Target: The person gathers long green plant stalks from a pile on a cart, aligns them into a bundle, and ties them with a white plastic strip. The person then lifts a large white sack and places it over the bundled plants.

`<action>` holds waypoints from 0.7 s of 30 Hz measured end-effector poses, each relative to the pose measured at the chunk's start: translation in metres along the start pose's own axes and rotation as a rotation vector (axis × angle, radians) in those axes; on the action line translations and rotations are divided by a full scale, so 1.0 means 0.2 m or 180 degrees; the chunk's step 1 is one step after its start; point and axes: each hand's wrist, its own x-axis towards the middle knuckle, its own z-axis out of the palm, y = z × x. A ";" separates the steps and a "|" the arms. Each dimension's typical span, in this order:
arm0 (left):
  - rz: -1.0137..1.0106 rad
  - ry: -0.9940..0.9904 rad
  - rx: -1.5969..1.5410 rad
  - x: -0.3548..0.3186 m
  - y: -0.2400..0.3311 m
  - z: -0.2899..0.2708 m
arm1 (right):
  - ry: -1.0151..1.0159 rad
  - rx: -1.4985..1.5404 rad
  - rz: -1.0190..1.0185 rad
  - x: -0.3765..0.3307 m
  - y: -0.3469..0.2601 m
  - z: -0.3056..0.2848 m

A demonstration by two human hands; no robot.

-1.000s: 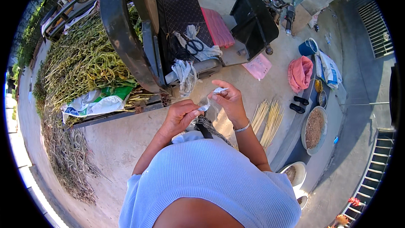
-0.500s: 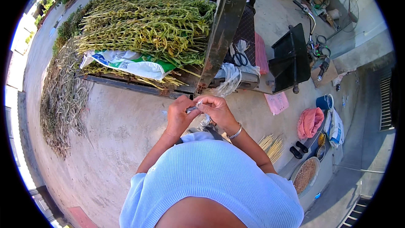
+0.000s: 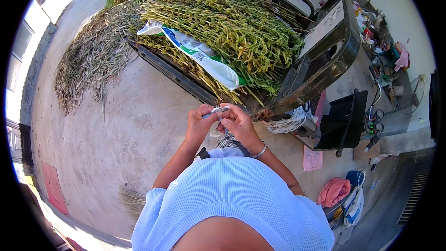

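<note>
Concrete yard (image 3: 93, 148): a cart (image 3: 352, 42) heaped with stalks (image 3: 232, 32) ahead, pink cloth (image 3: 334, 192) at right. Left hand (image 3: 200, 121) and right hand (image 3: 239, 126), close together, pinch a pale strip (image 3: 219, 110).

Dark cart bed (image 3: 172, 74) loaded with leafy stalks (image 3: 232, 28), concrete floor (image 3: 130, 135) bearing dried stalks (image 3: 97, 53)

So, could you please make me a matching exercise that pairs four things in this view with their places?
1. pale strip
2. bracelet
3. dry plant heap
4. blue bucket

A. around the right wrist
B. beside the pink cloth
C. between the fingers of the left hand and right hand
D. on the ground, left of the cart

Pairs: 1-C, 2-A, 3-D, 4-B
</note>
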 end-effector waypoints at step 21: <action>-0.0220 0.1033 0.1170 0.62 0.16 -0.48 | -0.0462 -0.0134 0.0275 1.17 0.24 0.10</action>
